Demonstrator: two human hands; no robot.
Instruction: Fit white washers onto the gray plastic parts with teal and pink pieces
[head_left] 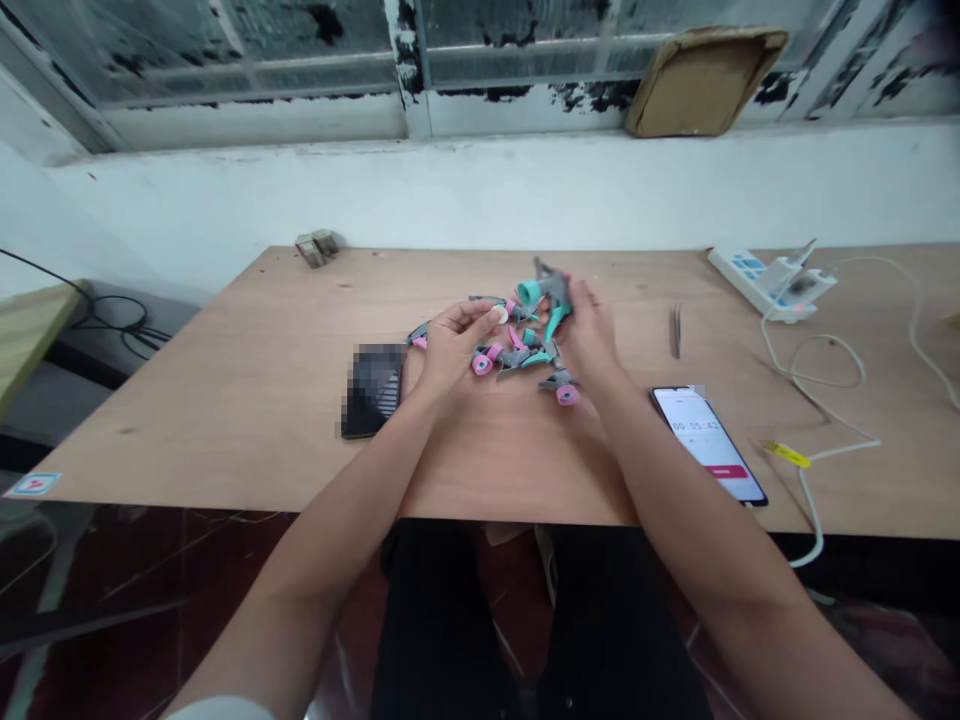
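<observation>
My left hand (455, 342) pinches a small whitish round piece (500, 315) between thumb and fingertips. Held up in my right hand (590, 325) is a grey trigger spray head (555, 287) with a teal collar (529, 292) and a teal lever, its collar turned toward my left hand. Below and between both hands lie several similar spray heads (517, 357) in grey with pink or teal parts. One with a pink collar (568, 395) rests nearest to me, by my right wrist. Part of another (418, 335) shows behind my left hand.
Left of my left forearm lies a dark flat object (373, 390), partly pixelated. A phone (709, 443) showing a timer lies right of my right forearm, with tweezers (677, 332) beyond it. A power strip (765, 283) with white cables is at back right; small blocks (317, 248) sit back left.
</observation>
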